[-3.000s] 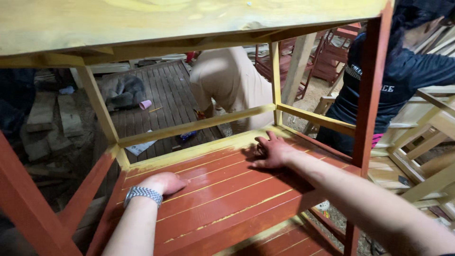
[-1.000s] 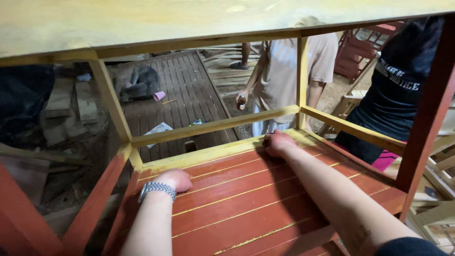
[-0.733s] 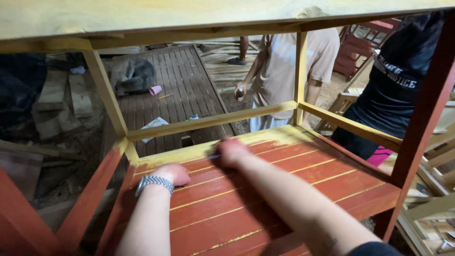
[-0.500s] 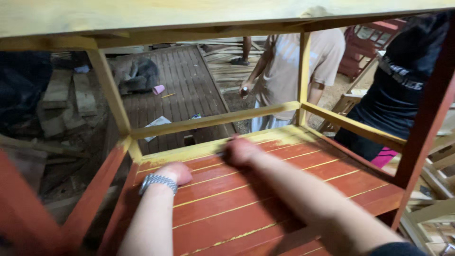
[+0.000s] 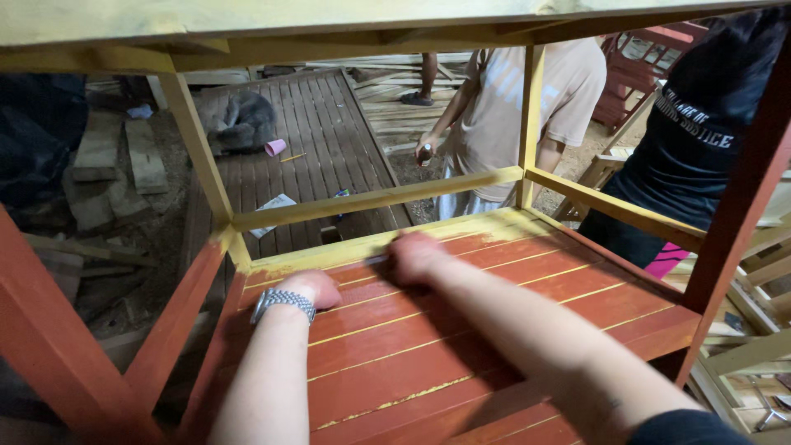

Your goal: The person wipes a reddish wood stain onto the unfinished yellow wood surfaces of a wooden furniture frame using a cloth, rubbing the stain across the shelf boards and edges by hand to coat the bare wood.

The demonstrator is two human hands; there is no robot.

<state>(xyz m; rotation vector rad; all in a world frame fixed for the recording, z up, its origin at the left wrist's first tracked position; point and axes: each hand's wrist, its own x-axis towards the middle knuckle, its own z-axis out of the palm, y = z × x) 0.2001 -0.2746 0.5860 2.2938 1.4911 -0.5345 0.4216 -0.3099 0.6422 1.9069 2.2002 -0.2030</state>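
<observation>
On the red slatted shelf of a wooden frame, toward its far left corner, the left hand, a metal watch on its wrist, rests curled into a loose fist on the boards. Just beyond, near the far yellow edge, the blurred right hand presses down; whether it grips anything I cannot tell. Past the yellow rail, two people stand by a wooden deck.
</observation>
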